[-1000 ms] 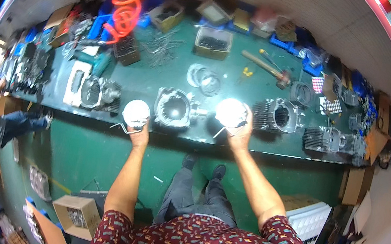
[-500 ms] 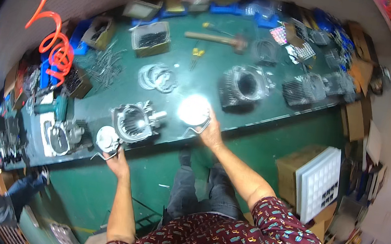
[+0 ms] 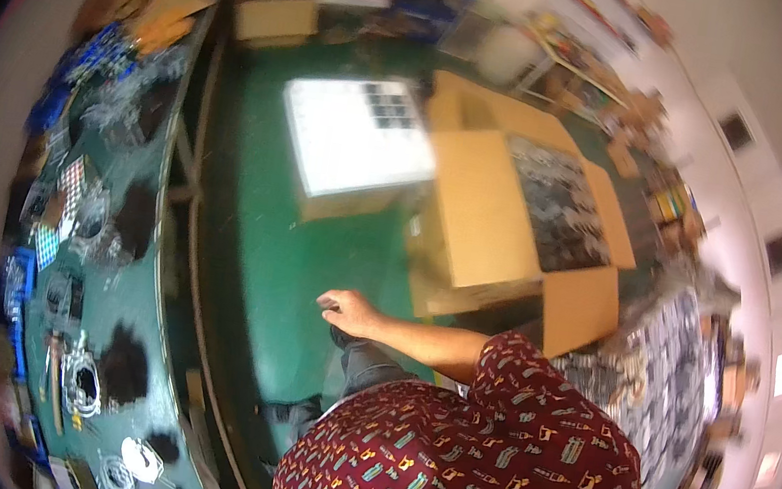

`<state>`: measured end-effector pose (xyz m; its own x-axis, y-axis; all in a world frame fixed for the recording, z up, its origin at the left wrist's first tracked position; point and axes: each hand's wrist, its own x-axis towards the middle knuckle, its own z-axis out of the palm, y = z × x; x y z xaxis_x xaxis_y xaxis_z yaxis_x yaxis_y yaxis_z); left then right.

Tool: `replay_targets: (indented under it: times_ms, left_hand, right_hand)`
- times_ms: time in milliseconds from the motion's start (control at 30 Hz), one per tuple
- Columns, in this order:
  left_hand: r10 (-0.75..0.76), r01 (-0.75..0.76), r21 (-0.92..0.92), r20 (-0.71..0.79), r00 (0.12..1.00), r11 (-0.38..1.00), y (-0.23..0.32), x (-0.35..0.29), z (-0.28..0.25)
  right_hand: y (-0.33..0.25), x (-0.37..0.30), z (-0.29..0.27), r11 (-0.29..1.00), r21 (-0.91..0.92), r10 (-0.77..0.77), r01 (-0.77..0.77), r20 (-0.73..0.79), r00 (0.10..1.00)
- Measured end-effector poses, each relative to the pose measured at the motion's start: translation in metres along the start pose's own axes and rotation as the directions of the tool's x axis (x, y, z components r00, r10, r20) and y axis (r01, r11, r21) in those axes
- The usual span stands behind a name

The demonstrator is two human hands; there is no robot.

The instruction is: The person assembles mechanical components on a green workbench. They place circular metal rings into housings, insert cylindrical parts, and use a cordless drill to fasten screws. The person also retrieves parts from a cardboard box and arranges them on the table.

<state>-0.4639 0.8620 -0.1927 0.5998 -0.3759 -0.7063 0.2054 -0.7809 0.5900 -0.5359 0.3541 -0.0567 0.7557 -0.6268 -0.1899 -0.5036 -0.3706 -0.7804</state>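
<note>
My right hand (image 3: 350,313) is held out in front of me over the green floor, its fingers loosely bent and apart. I see nothing held in it, though motion softens the picture. My left hand is out of the picture. A bright round metal cover (image 3: 141,459) lies on the green workbench (image 3: 131,256) at the lower left, beside some thin pale rings (image 3: 115,480). Nearest ahead of the hand stand an open cardboard box (image 3: 487,213) of dark grey parts (image 3: 563,210) and a white tray (image 3: 356,138) with square cells.
Along the bench are dark finned motor housings (image 3: 126,362), a wooden-handled hammer (image 3: 54,381) and blue bins (image 3: 20,275). Another carton (image 3: 277,13) stands at the far end. Stacked grey metal parts (image 3: 667,357) lie on the right, with cluttered shelving (image 3: 578,75) behind.
My view has swung right, from the bench toward the boxes. The round cover has left my right hand and lies on the bench. My left hand has gone out of view.
</note>
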Motion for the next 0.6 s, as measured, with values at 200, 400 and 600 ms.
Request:
replay_targets:
  times_ms: [200, 400, 600]
  left_hand:
    - [0.099, -0.097, 0.037, -0.044, 0.994, 0.995, 0.056, 0.092, -0.074]
    - [0.078, -0.074, 0.033, -0.145, 0.986, 0.997, 0.098, 0.132, -0.171]
    - [0.442, -0.439, 0.103, 0.001, 0.897, 0.892, 0.205, 0.131, -0.141]
  right_hand:
    - [0.042, -0.036, -0.077, 0.992, 0.129, 0.072, 0.003, -0.576, 0.814]
    - [0.051, -0.039, -0.156, 0.997, -0.024, 0.005, -0.067, -0.918, 0.397]
    - [0.114, -0.022, -0.232, 0.892, -0.169, 0.036, -0.419, -0.898, 0.438]
